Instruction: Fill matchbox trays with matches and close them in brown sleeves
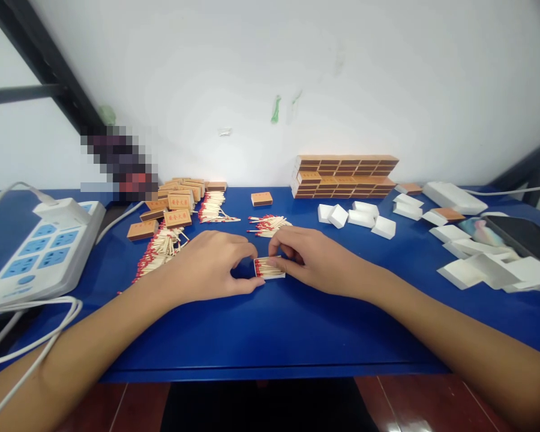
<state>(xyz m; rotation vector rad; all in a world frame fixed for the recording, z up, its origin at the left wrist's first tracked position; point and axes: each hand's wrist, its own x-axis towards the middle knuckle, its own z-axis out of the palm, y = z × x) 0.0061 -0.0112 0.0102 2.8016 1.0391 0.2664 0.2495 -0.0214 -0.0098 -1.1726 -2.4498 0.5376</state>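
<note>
A small white matchbox tray (276,276) lies on the blue table, filled with red-tipped matches (264,267). My left hand (218,264) pinches the tray's left end between thumb and fingers. Over its right half, my right hand (312,255) has curled fingers and a thumb pressed on the matches inside; part of the tray is hidden there. Just beyond the tray is a loose pile of matches (268,225). A closed brown matchbox (261,198) rests behind that pile.
More matches (159,249) and brown matchboxes (177,204) are heaped at left. A matchbox stack (346,177) stands by the wall. White trays (362,215) are scattered at right, near a phone (519,237). A power strip (45,258) with white cables occupies the left edge.
</note>
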